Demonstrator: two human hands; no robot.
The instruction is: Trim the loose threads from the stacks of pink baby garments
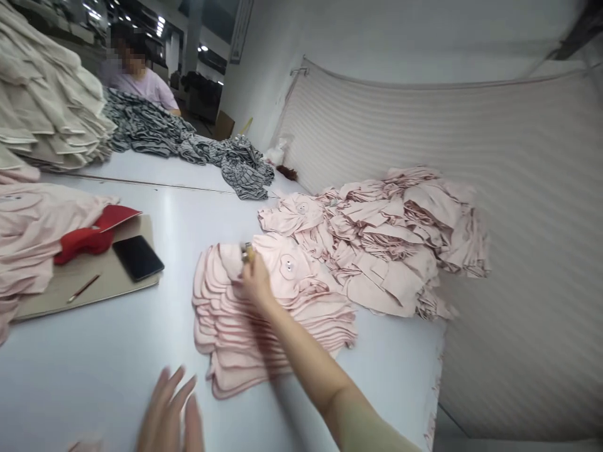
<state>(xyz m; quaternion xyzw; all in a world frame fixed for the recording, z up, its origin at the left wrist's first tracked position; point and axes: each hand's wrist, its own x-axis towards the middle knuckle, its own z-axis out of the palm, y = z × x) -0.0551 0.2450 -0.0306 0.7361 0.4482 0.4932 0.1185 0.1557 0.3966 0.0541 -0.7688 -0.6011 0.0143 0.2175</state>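
My right hand [255, 280] reaches over a layered stack of pink garment pieces [235, 358]. Its fingers are closed on a small yellow-and-metal tool [247, 252], whose exact kind is too small and blurred to tell. Just right of that hand, at the top of the stack, lies a pink piece with a round face print [288, 267]. My left hand [170, 417] is low in the view, fingers spread and holding nothing, above the white table left of the stack. Motion blurs it slightly.
Behind the stack rises a heap of pink garment pieces [391, 238]. At left, a board [113, 282] bears a phone [138, 258], a brush-like stick [83, 289] and red cloth [85, 242]. Grey striped fabric [155, 129] and cream garments [47, 88] lie beyond, near a person [141, 85].
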